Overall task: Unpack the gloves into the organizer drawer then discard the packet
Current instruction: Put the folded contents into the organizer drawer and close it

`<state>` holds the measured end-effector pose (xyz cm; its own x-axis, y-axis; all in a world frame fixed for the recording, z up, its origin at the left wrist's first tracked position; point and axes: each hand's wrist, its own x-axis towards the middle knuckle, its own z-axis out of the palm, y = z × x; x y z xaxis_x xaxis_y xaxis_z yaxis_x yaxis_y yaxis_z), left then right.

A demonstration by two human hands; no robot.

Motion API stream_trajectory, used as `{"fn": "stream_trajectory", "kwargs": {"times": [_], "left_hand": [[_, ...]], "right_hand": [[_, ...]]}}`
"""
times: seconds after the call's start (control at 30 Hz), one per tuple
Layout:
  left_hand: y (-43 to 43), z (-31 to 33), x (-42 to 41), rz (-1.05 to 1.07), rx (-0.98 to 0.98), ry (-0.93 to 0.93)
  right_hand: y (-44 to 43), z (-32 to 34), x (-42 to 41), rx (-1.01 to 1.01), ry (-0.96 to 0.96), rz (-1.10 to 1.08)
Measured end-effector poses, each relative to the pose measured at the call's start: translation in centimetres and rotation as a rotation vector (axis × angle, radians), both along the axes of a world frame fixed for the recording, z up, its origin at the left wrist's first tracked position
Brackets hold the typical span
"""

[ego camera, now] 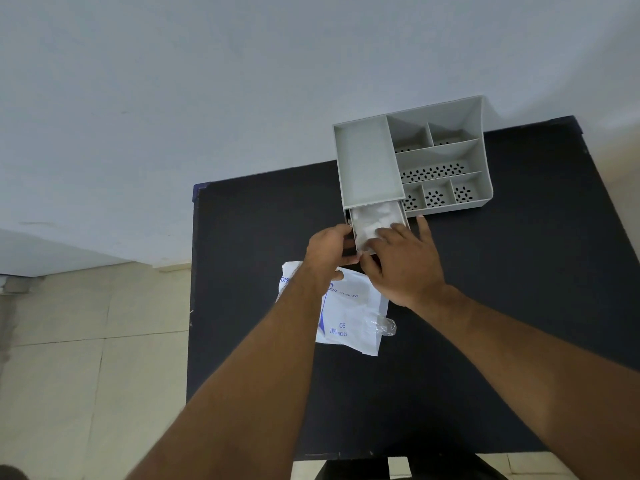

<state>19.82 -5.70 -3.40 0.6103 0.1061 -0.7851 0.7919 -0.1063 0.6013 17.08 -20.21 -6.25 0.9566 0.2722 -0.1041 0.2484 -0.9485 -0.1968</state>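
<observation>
A grey organizer (367,164) stands at the far edge of the dark table (519,306). Its small drawer (401,216) is pulled out toward me and holds a heap of clear plastic gloves (372,220). My left hand (329,249) grips the drawer's left front corner. My right hand (403,261) lies flat over the drawer's front, fingers spread and pressing on the gloves. The white glove packet (349,317) with blue print lies flat on the table just below my hands, partly under my left wrist. A bit of clear plastic (384,325) sticks out at its right edge.
The organizer's other compartments (436,171) have perforated floors and look empty. A pale wall rises behind the table. Tiled floor (86,341) lies to the left of the table's edge.
</observation>
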Motion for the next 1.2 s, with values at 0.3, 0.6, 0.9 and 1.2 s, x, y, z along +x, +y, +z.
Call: {"fn": "stream_trajectory", "kwargs": {"times": [0.3, 0.6, 0.9, 1.2], "left_hand": [[-0.2, -0.3, -0.4, 0.179, -0.16, 0.046], [-0.7, -0.3, -0.7, 0.117, -0.068, 0.003], [-1.7, -2.2, -0.3, 0.018, 0.196, -0.159], [-2.5, -2.9, 0.7, -0.047, 0.428, -0.19]], "right_hand": [[0.1, 0.7, 0.2, -0.068, 0.096, 0.068], [-1.1, -0.8, -0.4, 0.472, -0.189, -0.31], [-1.3, -1.9, 2.4, 0.941, 0.349, -0.935], [-0.6, -1.8, 3.9, 1.002, 0.441, -1.14]]}}
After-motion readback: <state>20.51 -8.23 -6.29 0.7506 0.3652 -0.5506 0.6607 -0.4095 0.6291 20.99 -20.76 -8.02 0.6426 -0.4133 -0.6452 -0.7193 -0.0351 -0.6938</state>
